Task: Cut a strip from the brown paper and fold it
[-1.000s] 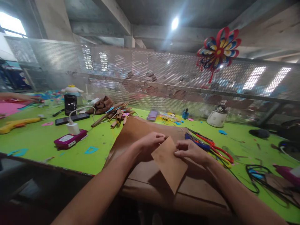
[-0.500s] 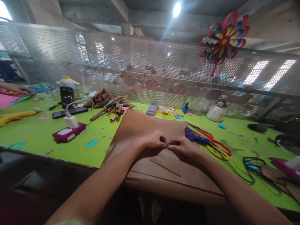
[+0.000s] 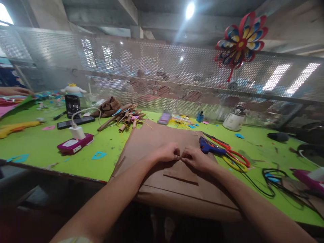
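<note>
My left hand point(image 3: 170, 152) and my right hand point(image 3: 193, 157) meet over a large brown paper sheet point(image 3: 144, 138) that hangs over the table's front edge. Thumbs and fingertips of both are pinched close together on the upper edge of a smaller brown paper piece point(image 3: 183, 173). That piece slopes down toward me, its lower edge casting a dark line on the sheet. My fingers hide its top edge. Just right of my right hand lies a blue glue gun point(image 3: 211, 147), beside scissors with red and yellow handles point(image 3: 238, 160).
Rolled brown paper tubes point(image 3: 125, 118) lie at the back left. Nearer stand a purple power bank point(image 3: 76, 143) with a white plug and a phone point(image 3: 76, 122). A white jug point(image 3: 235, 118) is at the back right. Black cable point(image 3: 268, 184) loops at right. Another person's hand point(image 3: 17, 91) is far left.
The small paper piece has tilted so more of its face shows below my fingers. My hands have barely shifted. At far left, the other person's hand has moved left and lifted some green paper.
</note>
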Motion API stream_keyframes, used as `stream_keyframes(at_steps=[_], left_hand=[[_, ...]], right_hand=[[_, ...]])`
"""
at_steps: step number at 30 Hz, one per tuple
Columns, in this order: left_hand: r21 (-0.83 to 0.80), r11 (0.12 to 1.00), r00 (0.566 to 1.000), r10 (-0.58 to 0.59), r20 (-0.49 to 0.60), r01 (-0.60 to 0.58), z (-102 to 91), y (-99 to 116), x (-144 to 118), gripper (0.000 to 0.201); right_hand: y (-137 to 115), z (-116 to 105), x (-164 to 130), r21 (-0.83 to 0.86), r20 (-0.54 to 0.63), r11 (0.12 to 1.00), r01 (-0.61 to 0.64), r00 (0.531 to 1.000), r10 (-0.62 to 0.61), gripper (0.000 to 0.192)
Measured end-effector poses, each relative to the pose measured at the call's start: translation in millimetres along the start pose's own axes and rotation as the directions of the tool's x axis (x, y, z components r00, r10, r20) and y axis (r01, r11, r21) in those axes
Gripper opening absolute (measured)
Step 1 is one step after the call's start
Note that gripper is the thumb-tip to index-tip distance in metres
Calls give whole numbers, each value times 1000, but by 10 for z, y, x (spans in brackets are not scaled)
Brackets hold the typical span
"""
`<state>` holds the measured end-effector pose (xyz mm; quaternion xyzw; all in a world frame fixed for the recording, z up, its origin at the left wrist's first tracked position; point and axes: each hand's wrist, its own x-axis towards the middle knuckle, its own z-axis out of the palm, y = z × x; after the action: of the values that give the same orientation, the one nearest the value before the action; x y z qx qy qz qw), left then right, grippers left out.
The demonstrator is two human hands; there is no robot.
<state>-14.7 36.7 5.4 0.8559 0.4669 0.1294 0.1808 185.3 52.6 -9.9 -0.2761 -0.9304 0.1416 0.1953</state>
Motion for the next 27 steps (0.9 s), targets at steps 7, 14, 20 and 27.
stream_keyframes(at_steps=[7, 14, 20, 27], left_hand=[[1, 999, 999, -49, 16, 49, -26, 28, -16, 15], [11, 998, 995, -67, 71, 66, -89, 40, -61, 9], [59, 995, 994, -83, 77, 79, -145, 83, -126, 12], [106, 993, 991, -71, 115, 59, -231, 137, -203, 23]], right_hand=[[6, -34, -16, -5, 72, 998, -55, 996, 55, 13], [-68, -117, -67, -89, 122, 994, -67, 990, 78, 17], [-147, -211, -76, -131, 168, 989, -64, 982, 86, 11], [-193, -279, -80, -172, 199, 983, -57, 976, 92, 9]])
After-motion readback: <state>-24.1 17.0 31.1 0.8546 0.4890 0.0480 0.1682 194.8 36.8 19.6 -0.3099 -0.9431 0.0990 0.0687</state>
